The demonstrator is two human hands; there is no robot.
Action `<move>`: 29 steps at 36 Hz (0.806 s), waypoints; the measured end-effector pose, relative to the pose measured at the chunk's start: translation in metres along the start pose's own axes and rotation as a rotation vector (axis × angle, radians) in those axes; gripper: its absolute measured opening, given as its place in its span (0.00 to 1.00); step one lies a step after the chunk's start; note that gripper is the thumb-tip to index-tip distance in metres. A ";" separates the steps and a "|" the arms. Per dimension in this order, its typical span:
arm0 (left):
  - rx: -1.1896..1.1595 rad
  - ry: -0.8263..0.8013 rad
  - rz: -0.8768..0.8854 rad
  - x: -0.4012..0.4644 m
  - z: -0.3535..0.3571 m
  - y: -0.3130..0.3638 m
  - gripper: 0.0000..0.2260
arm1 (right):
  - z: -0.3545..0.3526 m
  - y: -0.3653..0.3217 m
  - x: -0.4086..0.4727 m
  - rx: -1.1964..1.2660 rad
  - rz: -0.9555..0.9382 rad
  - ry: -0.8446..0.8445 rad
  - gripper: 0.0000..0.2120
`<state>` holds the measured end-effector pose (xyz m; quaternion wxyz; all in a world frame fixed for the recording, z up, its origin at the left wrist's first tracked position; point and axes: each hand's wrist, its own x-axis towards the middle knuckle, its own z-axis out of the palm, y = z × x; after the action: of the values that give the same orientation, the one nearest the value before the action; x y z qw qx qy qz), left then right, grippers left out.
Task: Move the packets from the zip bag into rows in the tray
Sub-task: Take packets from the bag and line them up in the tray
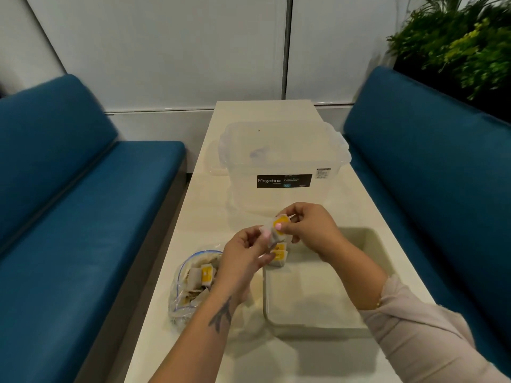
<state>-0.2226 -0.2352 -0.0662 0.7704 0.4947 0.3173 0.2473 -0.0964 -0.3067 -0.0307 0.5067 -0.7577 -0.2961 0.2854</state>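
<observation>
Both hands are up over the near-left corner of the tray point(318, 324), and they share a small clutch of packets point(277, 226) between them: the right hand point(309, 225) pinches the top one, thumb pressed on its yellow label, while the left hand point(246, 258) curls its fingers round the lower edge of the same bunch. Just below, a couple of packets point(279, 254) with yellow labels sit at the tray's far-left corner, the start of a first row, though the hands hide how neatly they stand. The zip bag point(193, 283) lies slumped on the worktop point(249, 114) to the left of the tray, mouth open, plenty of packets still inside, so this job looks barely begun. Here's the danger: the packets in the bunch seem stuck or stacked together, and if the two hands peel them apart too briskly, one could slip free and drop crooked onto the ones already placed, knocking that row askew. A loose packet might also bounce off the tray rim onto the worktop. Watch the left forearm too, hanging right beside the open bag: a careless sweep back for more could drag the bag and spill its load. The clear storage box point(282, 167) beyond the hands stands well apart and shouldn't interfere.
</observation>
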 end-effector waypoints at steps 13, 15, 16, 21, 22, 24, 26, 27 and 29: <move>0.866 0.098 0.233 0.005 -0.012 -0.009 0.19 | -0.018 0.020 0.007 -0.213 0.039 -0.023 0.09; 0.916 0.085 0.198 0.004 -0.014 -0.010 0.21 | -0.017 0.027 0.011 -0.337 0.056 -0.039 0.06; 0.932 0.076 0.180 0.003 -0.015 -0.011 0.22 | -0.014 0.031 0.013 -0.393 0.065 -0.049 0.05; 0.971 0.035 0.115 0.000 -0.014 -0.012 0.23 | 0.003 0.052 0.018 -0.617 0.117 -0.105 0.07; 0.971 0.034 0.109 -0.001 -0.014 -0.012 0.23 | 0.007 0.055 0.019 -0.648 0.116 -0.113 0.07; 0.977 0.037 0.105 -0.002 -0.013 -0.011 0.23 | 0.014 0.061 0.019 -0.701 0.114 -0.116 0.06; 0.974 0.037 0.102 -0.002 -0.012 -0.011 0.23 | 0.020 0.064 0.020 -0.740 0.118 -0.122 0.05; 0.970 0.036 0.099 -0.002 -0.012 -0.010 0.23 | 0.022 0.065 0.019 -0.757 0.120 -0.124 0.04; 0.968 0.036 0.089 -0.002 -0.011 -0.009 0.22 | 0.026 0.066 0.020 -0.786 0.119 -0.119 0.04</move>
<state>-0.2314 -0.2333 -0.0774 0.4349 0.8049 0.3877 0.1128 -0.0921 -0.2971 -0.1038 0.1427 -0.8917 -0.3674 0.2226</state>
